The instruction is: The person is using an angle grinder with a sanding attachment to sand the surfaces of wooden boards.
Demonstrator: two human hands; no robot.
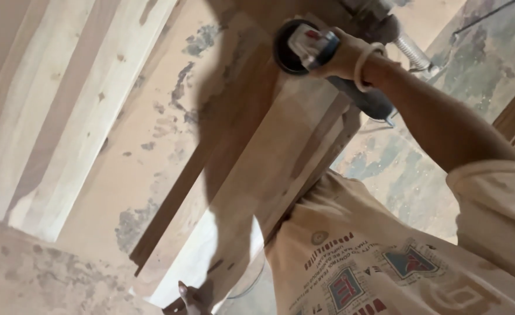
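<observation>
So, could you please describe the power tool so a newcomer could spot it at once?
Follow the long wooden board to its far end. There the right hand grips an angle grinder with a dark round disc guard, the only dark, non-wooden thing among the pale boards.

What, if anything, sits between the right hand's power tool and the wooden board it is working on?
Nothing visible does. The right hand grips the angle grinder, whose round head sits over the long wooden board with no object between them. The contact point itself is hidden under the head. The left hand is at the board's near end.
</observation>
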